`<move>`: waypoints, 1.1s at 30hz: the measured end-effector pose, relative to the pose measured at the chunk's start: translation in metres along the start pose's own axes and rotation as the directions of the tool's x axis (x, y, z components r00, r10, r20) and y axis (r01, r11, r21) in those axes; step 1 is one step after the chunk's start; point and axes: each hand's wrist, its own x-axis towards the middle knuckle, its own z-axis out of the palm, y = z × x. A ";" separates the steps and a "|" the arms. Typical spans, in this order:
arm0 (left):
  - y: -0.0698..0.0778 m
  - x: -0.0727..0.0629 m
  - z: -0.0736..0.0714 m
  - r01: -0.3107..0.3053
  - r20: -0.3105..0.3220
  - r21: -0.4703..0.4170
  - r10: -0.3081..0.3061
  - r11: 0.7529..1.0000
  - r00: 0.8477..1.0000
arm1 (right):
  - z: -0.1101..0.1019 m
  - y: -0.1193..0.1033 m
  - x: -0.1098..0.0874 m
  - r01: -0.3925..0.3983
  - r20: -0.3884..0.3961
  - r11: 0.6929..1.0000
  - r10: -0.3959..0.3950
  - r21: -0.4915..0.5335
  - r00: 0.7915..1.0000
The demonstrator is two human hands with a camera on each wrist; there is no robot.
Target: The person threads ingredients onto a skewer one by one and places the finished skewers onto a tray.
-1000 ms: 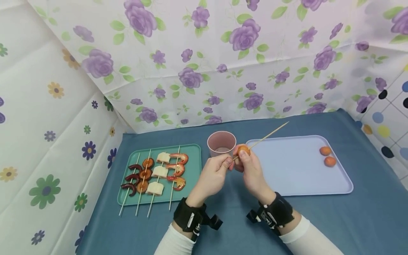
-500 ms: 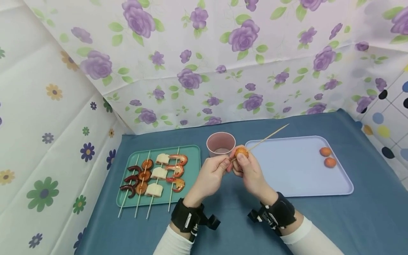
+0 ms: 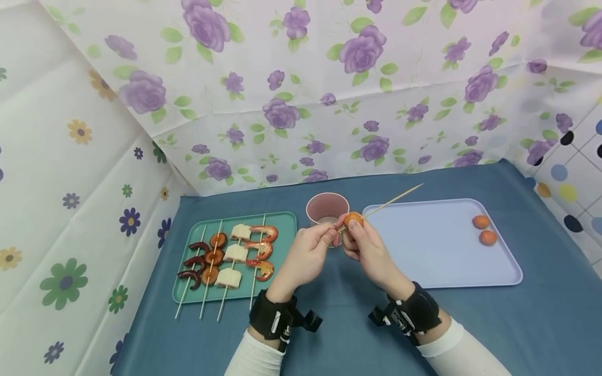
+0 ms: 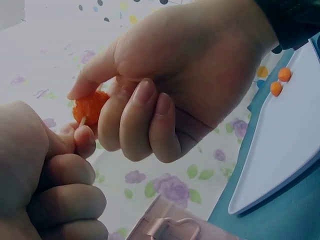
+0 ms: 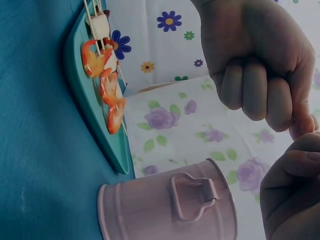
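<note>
In the head view, my left hand [image 3: 305,253] pinches the lower end of a thin wooden skewer between thumb and forefinger. My right hand [image 3: 373,253] holds an orange-brown food ball [image 3: 354,219] between thumb and fingers. The skewer [image 3: 394,200] runs through the ball, its pointed end slanting up to the right. The left wrist view has the ball [image 4: 89,106] partly covered by the right hand [image 4: 175,75], with the left hand [image 4: 60,185] at its near side. Both hands meet in front of a pink cup [image 3: 327,207]; the right wrist view shows its handle [image 5: 192,197].
A green tray [image 3: 286,261] at left bears several skewers of sausage, mushroom slices, white pieces and shrimp, their ends over its near edge. At right, a pale lilac tray [image 3: 447,250] carries two more orange balls [image 3: 484,230]. Blue cloth [image 3: 338,334] covers the table.
Both hands have shifted slightly left, carrying the ball and skewer along. The grip on each looks the same, and the trays and cup stay put.
</note>
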 end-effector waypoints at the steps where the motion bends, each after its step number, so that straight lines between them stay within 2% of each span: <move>1: 0.000 0.000 0.000 0.008 0.001 0.002 -0.008 1.000 1.000 | 0.000 0.001 0.000 -0.010 -0.004 1.000 0.010 0.000 1.000; 8: -0.003 0.001 -0.002 0.041 0.003 0.013 -0.041 0.999 0.999 | 0.000 0.002 0.002 -0.085 -0.027 0.996 0.085 -0.027 0.996; 20: -0.002 0.000 -0.006 0.066 0.006 -0.004 -0.066 0.998 0.998 | 0.001 0.001 0.001 -0.118 -0.027 0.991 0.116 -0.058 0.993; 23: -0.002 -0.001 -0.006 0.076 0.007 -0.007 -0.076 0.997 0.997 | 0.000 0.001 0.000 -0.106 -0.020 0.990 0.105 -0.094 0.994; 28: 0.000 -0.001 -0.007 0.073 0.001 -0.022 -0.073 0.997 0.997 | -0.001 -0.001 -0.001 -0.045 -0.002 0.989 0.046 -0.143 0.999; 33: 0.000 -0.001 -0.009 0.068 -0.020 -0.029 -0.068 0.997 0.997 | -0.003 -0.005 0.001 -0.045 -0.036 0.986 0.040 -0.160 0.999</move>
